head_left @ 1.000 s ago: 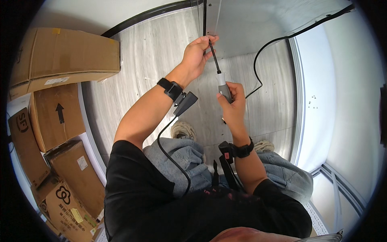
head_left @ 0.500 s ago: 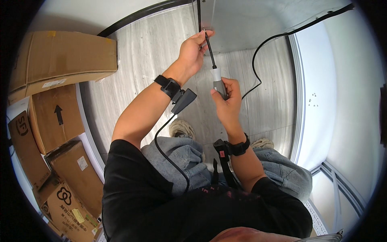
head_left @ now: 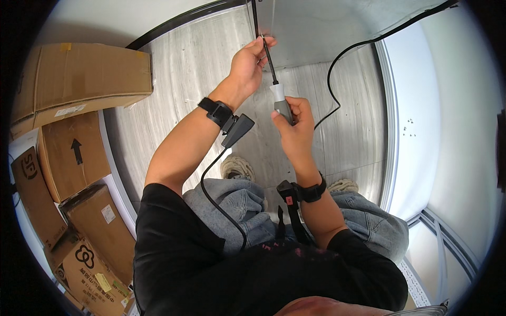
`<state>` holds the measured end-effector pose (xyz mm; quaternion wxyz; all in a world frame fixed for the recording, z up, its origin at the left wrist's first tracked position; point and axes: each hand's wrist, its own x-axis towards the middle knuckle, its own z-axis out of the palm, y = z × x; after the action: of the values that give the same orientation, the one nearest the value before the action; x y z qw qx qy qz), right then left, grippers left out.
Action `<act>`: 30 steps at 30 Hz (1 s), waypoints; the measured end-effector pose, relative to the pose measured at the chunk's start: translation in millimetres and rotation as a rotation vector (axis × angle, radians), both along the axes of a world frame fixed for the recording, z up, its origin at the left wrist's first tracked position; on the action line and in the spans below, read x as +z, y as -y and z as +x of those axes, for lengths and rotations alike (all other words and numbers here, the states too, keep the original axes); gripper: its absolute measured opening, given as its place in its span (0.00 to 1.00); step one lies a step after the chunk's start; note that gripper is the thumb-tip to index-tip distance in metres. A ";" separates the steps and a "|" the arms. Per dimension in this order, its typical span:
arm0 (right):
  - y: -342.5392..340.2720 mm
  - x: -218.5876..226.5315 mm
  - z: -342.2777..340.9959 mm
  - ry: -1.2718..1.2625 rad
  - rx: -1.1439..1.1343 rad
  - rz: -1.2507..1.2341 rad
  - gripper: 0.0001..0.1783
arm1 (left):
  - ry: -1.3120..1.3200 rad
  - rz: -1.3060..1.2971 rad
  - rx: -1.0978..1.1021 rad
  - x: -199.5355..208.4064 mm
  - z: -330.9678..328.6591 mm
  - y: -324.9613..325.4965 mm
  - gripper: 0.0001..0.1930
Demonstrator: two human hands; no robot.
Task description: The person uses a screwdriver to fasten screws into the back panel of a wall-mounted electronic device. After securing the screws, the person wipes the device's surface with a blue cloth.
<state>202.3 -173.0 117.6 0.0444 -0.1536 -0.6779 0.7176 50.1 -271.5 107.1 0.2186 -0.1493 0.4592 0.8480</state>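
In my right hand (head_left: 295,131) is a screwdriver (head_left: 282,108) with a grey and white handle and a long dark shaft. My fingers wrap the handle, and the shaft points up and slightly left. Its tip meets the edge of a grey metal panel (head_left: 321,37). My left hand (head_left: 247,62) is beside that tip, with thumb and fingertips pinched close together at the panel's edge. What they hold, if anything, is too small to make out.
Cardboard boxes (head_left: 95,73) are stacked at the left. A black cable (head_left: 333,68) hangs from the panel's upper right and runs down to the pale wood-look floor (head_left: 195,58). White boards with a metal frame (head_left: 443,237) stand at the right. Another cable (head_left: 208,192) runs from my left wrist.
Both hands and the screwdriver have shifted slightly up and left in the picture, and so has the panel's edge. The grip of each hand looks the same.
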 end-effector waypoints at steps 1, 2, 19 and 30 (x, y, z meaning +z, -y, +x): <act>0.0 0.5 -0.3 0.015 -0.001 -0.031 0.17 | 0.000 -0.011 0.000 -0.4 0.5 -0.3 0.14; -1.0 2.2 -0.8 0.056 0.006 -0.146 0.17 | -0.001 -0.022 -0.001 -0.8 1.2 -0.5 0.14; -3.6 7.9 -3.7 0.448 0.027 -0.634 0.15 | -0.008 -0.052 -0.011 -3.2 -3.4 1.6 0.14; 5.0 20.4 -5.6 0.363 -0.081 -0.451 0.12 | -0.018 -0.158 -0.030 0.9 -2.6 1.1 0.15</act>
<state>196.7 -178.0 138.0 -0.0844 -0.3127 -0.4913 0.8085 47.5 -272.6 108.0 0.2145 -0.1516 0.5288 0.8071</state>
